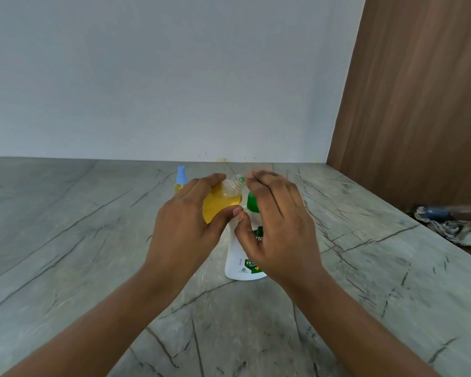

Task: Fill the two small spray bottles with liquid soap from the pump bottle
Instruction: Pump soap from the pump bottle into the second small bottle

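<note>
"99." on pump bottle (238, 254) label, rest unreadable

Plastic on veined stone.
Clear glossy plastic for the spray bottle (221, 205), ribbed at its neck; white, opaque, smooth plastic for the pump bottle (235, 254), green glossy pump head (252, 204); grey matt countertop (93, 240), dark-veined; wood-grain panel (419, 104) and crumpled cloth (454, 231) at its right edge.
</note>
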`<state>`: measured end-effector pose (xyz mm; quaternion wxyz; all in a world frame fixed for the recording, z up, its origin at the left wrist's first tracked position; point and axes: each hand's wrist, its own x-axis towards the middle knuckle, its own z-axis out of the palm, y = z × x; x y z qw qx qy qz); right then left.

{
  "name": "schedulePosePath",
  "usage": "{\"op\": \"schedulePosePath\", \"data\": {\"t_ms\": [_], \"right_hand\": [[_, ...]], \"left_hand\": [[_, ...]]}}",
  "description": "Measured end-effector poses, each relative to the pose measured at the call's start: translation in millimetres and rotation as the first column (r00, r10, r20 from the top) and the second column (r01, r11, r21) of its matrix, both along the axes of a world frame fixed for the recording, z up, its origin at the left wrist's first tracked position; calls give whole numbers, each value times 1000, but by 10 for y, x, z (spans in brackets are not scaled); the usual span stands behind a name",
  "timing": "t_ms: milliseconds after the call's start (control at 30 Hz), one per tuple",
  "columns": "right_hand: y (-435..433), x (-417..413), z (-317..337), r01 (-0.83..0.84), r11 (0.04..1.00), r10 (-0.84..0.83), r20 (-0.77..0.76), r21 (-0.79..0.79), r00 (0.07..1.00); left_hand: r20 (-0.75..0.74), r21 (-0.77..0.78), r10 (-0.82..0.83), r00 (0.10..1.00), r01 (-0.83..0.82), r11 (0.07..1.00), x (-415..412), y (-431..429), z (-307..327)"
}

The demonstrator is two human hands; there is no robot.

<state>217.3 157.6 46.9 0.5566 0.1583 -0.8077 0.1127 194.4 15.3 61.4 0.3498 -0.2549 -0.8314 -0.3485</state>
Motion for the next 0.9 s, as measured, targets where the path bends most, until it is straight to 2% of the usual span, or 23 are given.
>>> {"op": "schedulePosePath", "data": {"t_ms": [367,900], "right_hand": [[-4,18,-36,-17,1000,17,32,-13,999],[-4,24,94,6,1000,-6,10,9,1000]], "left_hand": [[-9,-47,18,1000,-18,999,-33,-33,-47],[-5,28,-10,1000,10,1000,-7,2,33]]}}
